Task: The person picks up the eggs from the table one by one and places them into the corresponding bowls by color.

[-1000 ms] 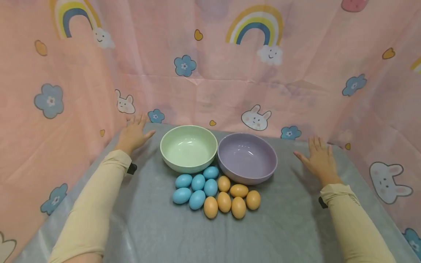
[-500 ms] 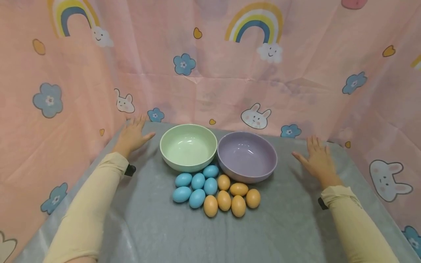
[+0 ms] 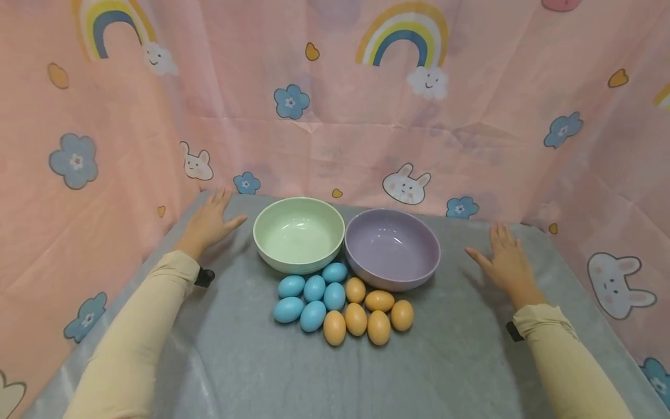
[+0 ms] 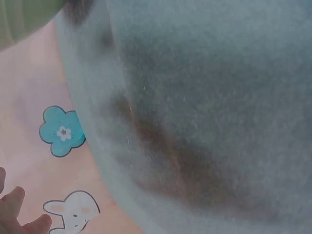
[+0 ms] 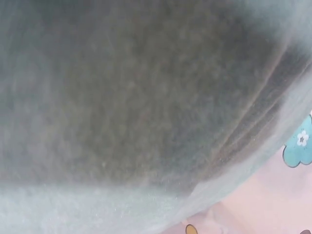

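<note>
My left hand (image 3: 208, 224) is spread with straight fingers over the far left of the table, a little left of a green bowl (image 3: 299, 265). On the other side, my right hand (image 3: 506, 265) holds nothing, its fingers straight and thumb stretched toward a purple bowl (image 3: 392, 278). The two bowls stand side by side, and no contents show in either. In front of the green one lie several blue eggs (image 3: 313, 316); several yellow eggs (image 3: 356, 319) lie beside them, before the purple bowl. Fingertips (image 4: 39, 225) of the left hand show at the left wrist view's lower corner.
A grey cloth (image 3: 272, 378) covers the table. Pink curtains (image 3: 345, 145) printed with rainbows, flowers and rabbits enclose it at the back and both sides. Each wrist carries a small black device (image 3: 204, 277) below its cream sleeve.
The left forearm has shifted slightly left and the right hand has dipped a little. The whole head view has drifted slightly. Bowls and eggs keep their places on the table.
</note>
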A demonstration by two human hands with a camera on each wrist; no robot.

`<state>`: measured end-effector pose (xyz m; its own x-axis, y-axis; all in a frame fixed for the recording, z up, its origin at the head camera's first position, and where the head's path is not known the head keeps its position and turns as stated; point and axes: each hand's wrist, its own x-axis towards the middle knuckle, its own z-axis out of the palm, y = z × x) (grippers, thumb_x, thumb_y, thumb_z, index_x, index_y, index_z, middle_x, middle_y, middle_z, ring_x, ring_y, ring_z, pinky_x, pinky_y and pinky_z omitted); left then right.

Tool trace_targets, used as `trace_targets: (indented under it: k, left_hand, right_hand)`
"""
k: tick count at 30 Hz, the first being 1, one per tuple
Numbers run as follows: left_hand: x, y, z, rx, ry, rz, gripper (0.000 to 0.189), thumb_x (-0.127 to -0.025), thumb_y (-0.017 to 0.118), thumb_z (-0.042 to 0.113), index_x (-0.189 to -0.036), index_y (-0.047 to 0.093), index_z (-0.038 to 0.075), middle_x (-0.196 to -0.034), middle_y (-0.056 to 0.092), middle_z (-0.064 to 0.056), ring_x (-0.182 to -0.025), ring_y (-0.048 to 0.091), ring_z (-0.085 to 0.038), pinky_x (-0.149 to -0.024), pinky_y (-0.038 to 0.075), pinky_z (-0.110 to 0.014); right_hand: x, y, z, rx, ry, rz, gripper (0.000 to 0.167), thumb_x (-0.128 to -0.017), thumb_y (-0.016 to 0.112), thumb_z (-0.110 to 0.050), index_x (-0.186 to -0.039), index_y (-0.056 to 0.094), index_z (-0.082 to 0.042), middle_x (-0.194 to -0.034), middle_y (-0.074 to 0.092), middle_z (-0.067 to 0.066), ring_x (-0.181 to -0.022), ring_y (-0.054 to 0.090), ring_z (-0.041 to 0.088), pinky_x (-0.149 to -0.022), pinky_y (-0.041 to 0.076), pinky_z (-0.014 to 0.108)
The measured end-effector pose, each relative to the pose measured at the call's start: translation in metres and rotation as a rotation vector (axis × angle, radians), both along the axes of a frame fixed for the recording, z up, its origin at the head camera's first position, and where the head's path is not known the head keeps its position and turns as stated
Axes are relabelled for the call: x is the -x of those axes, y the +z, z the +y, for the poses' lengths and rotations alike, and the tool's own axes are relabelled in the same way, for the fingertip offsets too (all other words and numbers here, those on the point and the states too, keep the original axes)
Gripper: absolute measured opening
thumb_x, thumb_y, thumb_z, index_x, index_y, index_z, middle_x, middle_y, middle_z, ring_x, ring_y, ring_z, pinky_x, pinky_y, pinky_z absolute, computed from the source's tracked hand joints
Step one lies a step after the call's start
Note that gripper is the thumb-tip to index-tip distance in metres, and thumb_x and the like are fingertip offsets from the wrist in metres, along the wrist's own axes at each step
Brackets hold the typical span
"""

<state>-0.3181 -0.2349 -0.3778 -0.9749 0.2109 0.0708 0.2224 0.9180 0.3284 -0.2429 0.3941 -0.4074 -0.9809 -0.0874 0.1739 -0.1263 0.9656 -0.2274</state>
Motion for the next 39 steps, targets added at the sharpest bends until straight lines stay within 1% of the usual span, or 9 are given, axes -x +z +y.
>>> trace_targets:
  k: [7, 14, 19, 22, 26, 29, 33, 36, 39]
  left_hand:
    - [-0.006, -0.003, 0.0, -0.07, 0.013, -0.043, 0.096, -0.097, 0.047, 0.063, -0.16, -0.002, 0.011, -0.168, -0.005, -0.016, -0.152, 0.004, -0.046, -0.123, 0.012, -0.067]
    - [-0.01, -0.005, 0.003, -0.15, 0.029, -0.039, 0.095, -0.096, 0.048, 0.065, -0.161, -0.001, 0.017, -0.169, -0.001, -0.011, -0.154, 0.007, -0.042, -0.123, 0.013, -0.066]
    - [-0.015, -0.006, 0.007, -0.204, 0.047, -0.071, 0.098, -0.095, 0.053, 0.063, -0.161, -0.001, 0.014, -0.169, 0.001, -0.013, -0.154, 0.007, -0.041, -0.124, 0.012, -0.063]
    - [-0.019, -0.007, 0.01, -0.223, 0.054, -0.094, 0.098, -0.095, 0.054, 0.062, -0.161, 0.001, 0.013, -0.168, 0.001, -0.012, -0.154, 0.006, -0.04, -0.125, 0.011, -0.062]
    - [-0.022, -0.01, 0.013, -0.252, 0.06, -0.121, 0.096, -0.095, 0.053, 0.063, -0.161, 0.005, 0.014, -0.168, 0.001, -0.009, -0.154, 0.006, -0.039, -0.125, 0.011, -0.061]
    - [-0.024, -0.012, 0.017, -0.28, 0.057, -0.13, 0.094, -0.095, 0.052, 0.062, -0.161, 0.007, 0.012, -0.168, 0.003, -0.01, -0.154, 0.008, -0.041, -0.125, 0.011, -0.061]
    - [-0.025, -0.016, 0.02, -0.32, 0.052, -0.141, 0.091, -0.097, 0.054, 0.058, -0.161, 0.011, 0.01, -0.168, 0.006, -0.012, -0.154, 0.009, -0.039, -0.126, 0.013, -0.059]
    - [-0.026, -0.019, 0.022, -0.345, 0.055, -0.158, 0.09, -0.097, 0.055, 0.057, -0.161, 0.012, 0.012, -0.168, 0.007, -0.009, -0.155, 0.01, -0.036, -0.127, 0.014, -0.057]
    - [-0.028, -0.021, 0.024, -0.376, 0.059, -0.175, 0.09, -0.096, 0.055, 0.057, -0.161, 0.01, 0.014, -0.169, 0.007, -0.008, -0.153, 0.017, -0.04, -0.125, 0.02, -0.056]
  right_hand:
    - [-0.002, -0.003, -0.005, 0.046, 0.021, -0.006, 0.096, -0.102, 0.04, -0.058, -0.152, 0.006, 0.017, -0.157, 0.004, 0.041, -0.149, 0.002, 0.053, -0.12, 0.004, 0.071]
    - [-0.005, -0.003, -0.015, 0.083, 0.027, -0.001, 0.094, -0.102, 0.043, -0.056, -0.153, 0.007, 0.014, -0.158, 0.006, 0.039, -0.149, 0.004, 0.052, -0.121, 0.007, 0.07]
    - [-0.009, -0.003, -0.023, 0.11, 0.034, -0.013, 0.094, -0.102, 0.045, -0.055, -0.154, 0.007, 0.013, -0.159, 0.005, 0.038, -0.15, 0.004, 0.051, -0.122, 0.004, 0.069]
    - [-0.012, -0.003, -0.027, 0.108, 0.054, -0.018, 0.093, -0.102, 0.046, -0.054, -0.154, 0.006, 0.013, -0.159, 0.005, 0.038, -0.15, 0.003, 0.052, -0.121, 0.005, 0.07]
    - [-0.017, -0.002, -0.032, 0.136, 0.073, -0.026, 0.093, -0.102, 0.048, -0.052, -0.154, 0.005, 0.012, -0.16, 0.002, 0.037, -0.151, 0.0, 0.05, -0.122, 0.004, 0.067]
    - [-0.022, -0.002, -0.036, 0.175, 0.074, -0.032, 0.093, -0.102, 0.049, -0.051, -0.155, 0.004, 0.011, -0.161, -0.001, 0.034, -0.151, -0.001, 0.049, -0.124, 0.003, 0.065]
    - [-0.029, -0.003, -0.04, 0.218, 0.075, -0.053, 0.093, -0.101, 0.05, -0.05, -0.155, 0.002, 0.009, -0.162, -0.004, 0.032, -0.15, 0.001, 0.051, -0.122, 0.006, 0.068]
    - [-0.033, -0.003, -0.044, 0.244, 0.073, -0.071, 0.093, -0.101, 0.051, -0.049, -0.157, 0.0, 0.005, -0.164, -0.006, 0.028, -0.15, 0.003, 0.052, -0.119, 0.008, 0.072]
    - [-0.036, -0.001, -0.047, 0.267, 0.07, -0.078, 0.091, -0.101, 0.051, -0.049, -0.158, 0.0, 0.002, -0.165, -0.007, 0.025, -0.15, 0.002, 0.052, -0.117, 0.01, 0.074]
